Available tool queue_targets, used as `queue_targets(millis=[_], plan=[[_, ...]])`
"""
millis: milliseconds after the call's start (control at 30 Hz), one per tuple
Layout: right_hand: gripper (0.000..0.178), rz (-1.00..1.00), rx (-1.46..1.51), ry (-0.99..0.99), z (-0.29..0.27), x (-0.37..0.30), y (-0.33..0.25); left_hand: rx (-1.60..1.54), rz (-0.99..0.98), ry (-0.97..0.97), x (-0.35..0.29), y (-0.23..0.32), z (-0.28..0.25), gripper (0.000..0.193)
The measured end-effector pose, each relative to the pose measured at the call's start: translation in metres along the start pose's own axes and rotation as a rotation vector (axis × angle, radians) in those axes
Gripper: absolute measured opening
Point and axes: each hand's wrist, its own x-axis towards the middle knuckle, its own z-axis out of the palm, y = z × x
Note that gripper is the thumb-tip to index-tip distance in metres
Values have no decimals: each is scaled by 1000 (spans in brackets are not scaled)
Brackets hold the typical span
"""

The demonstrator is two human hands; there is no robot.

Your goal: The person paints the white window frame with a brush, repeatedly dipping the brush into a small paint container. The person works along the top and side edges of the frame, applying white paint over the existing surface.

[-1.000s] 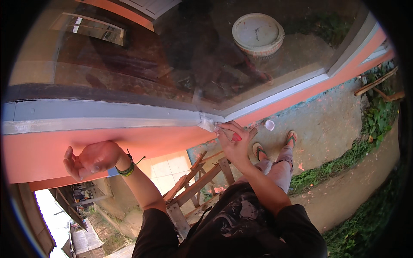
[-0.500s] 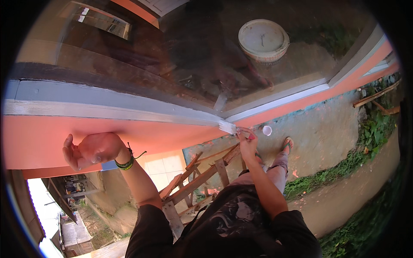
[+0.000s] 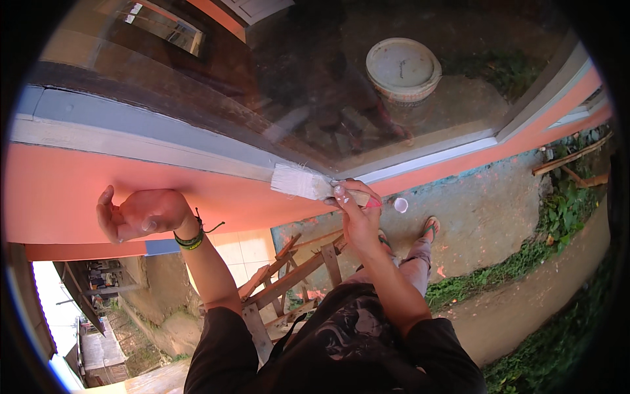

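Observation:
A wide paintbrush (image 3: 300,182), its bristles coated white, is gripped near its base by my right hand (image 3: 357,213). The red end of its handle sticks out beyond the fingers on the right. Its bristles touch or nearly touch the lower edge of the pale grey window frame (image 3: 164,146); the exact contact cannot be made out. White paint specks mark my right fingers. My left hand (image 3: 146,213), a woven band on its wrist, is at the orange wall (image 3: 59,174) with its fingers apart and nothing in them.
Behind the glass, a round lidded bucket (image 3: 403,69) appears. A small white cup (image 3: 401,205) stands on the concrete ground (image 3: 485,210) near my feet. Below my arms is a rough wooden trestle (image 3: 295,279). Plants (image 3: 564,210) and wooden poles (image 3: 571,154) lie at the right.
My right hand has drawn the paintbrush leftward and up, away from the frame's corner and along its lower edge. My left hand stays by the wall; the view has shifted slightly.

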Motion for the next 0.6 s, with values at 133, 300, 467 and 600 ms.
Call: queue_targets(millis=[133, 300, 467, 600], plan=[[14, 142, -188, 210, -105, 15, 78, 2, 18, -9, 4, -4, -5, 64], [11, 17, -607, 248, -166, 12, 104, 3, 31, 10, 4, -3, -1, 62], [13, -110, -758, 91, -41, 7, 40, -34, 4, 2, 3, -3, -3, 62], [14, -356, -612, -149, 61, -2, -38, -66, -36, -2, -2, -5, -5, 63]])
